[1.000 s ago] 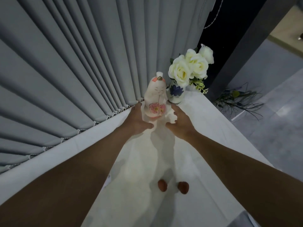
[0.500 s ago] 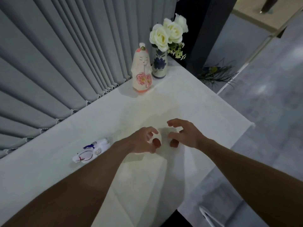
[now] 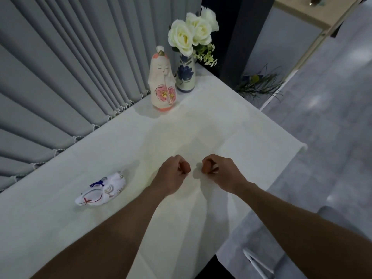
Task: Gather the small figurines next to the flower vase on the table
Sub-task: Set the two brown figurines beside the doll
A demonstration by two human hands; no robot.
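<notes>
Each hand, left hand [image 3: 173,174] and right hand [image 3: 219,170], pinches 1 small brown figurine [image 3: 185,167]; a loose pinch could drop it before the flower vase [image 3: 186,75].

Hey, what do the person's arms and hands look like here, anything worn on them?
Both forearms are bare, with no sleeves in view. The left hand and right hand wear no gloves, and no watch, bracelet or ring can be seen. No markings show on either arm.

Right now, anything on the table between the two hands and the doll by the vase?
No. In the head view, only bare white tablecloth lies between the left hand, right hand and the doll.
</notes>
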